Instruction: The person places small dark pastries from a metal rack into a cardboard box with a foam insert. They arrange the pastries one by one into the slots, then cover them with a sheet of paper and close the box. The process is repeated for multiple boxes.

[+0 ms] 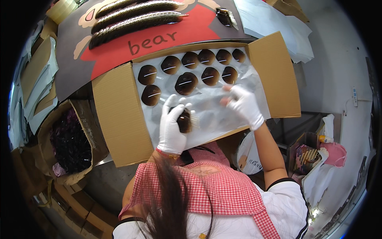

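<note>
— Holding what, with the left hand (172,129)?
— Gripping one dark brown oval piece (184,122), fingers closed around it, just above the clear plastic sheet (217,115) in the cardboard box (119,115).
— And the right hand (244,104)?
— Pinching the sheet's edge with gloved fingertips, near the rows of brown ovals (187,83) lying under it

An open brown cardboard box (119,115) is lying at the centre with its flaps spread left and right, lined with a clear plastic sheet (223,115). Beyond it, a dark sign (167,38) with a red panel is resting flat. Another open cardboard box (85,115), holding dark purple material, is sitting at the left.
</note>
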Demonstrator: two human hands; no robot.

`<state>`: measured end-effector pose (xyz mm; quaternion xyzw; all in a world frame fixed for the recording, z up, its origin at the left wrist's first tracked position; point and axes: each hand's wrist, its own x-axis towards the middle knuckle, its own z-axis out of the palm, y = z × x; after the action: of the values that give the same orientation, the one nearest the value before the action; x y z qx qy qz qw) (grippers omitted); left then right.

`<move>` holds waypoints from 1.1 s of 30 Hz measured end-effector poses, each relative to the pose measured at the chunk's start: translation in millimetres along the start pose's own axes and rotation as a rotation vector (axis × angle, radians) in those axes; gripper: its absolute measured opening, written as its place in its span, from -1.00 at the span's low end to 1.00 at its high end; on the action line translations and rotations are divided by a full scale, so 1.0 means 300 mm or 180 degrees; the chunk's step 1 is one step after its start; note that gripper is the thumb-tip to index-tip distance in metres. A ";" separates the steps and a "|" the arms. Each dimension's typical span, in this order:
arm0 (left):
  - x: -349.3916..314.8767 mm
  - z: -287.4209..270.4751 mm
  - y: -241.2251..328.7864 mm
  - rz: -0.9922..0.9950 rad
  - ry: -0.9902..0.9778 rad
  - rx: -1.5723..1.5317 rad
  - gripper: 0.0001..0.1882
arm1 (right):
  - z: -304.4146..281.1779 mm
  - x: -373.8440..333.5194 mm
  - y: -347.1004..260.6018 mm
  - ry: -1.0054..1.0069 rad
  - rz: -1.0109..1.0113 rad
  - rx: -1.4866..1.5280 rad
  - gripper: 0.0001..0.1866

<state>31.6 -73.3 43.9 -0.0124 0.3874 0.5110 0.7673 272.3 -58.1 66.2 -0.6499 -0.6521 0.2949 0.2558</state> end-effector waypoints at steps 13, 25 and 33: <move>-0.189 -0.183 0.064 0.0087 -0.0304 0.1002 -0.26 | 0.237 -0.090 -0.276 -0.1732 0.0807 0.0890 -0.83; -0.230 -0.209 0.094 -0.1337 0.0040 -0.0409 -0.56 | 0.143 -0.084 -0.072 0.0207 -0.0179 -0.0776 -0.83; -0.149 -0.121 0.053 -0.0990 -0.0386 0.0404 -0.44 | -0.061 -0.133 0.151 0.1015 0.0393 -0.0934 -0.82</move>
<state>-10.2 -115.5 51.7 0.0071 0.3653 0.3604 0.8582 317.9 -97.8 48.5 -0.7572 -0.5982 0.1055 0.2400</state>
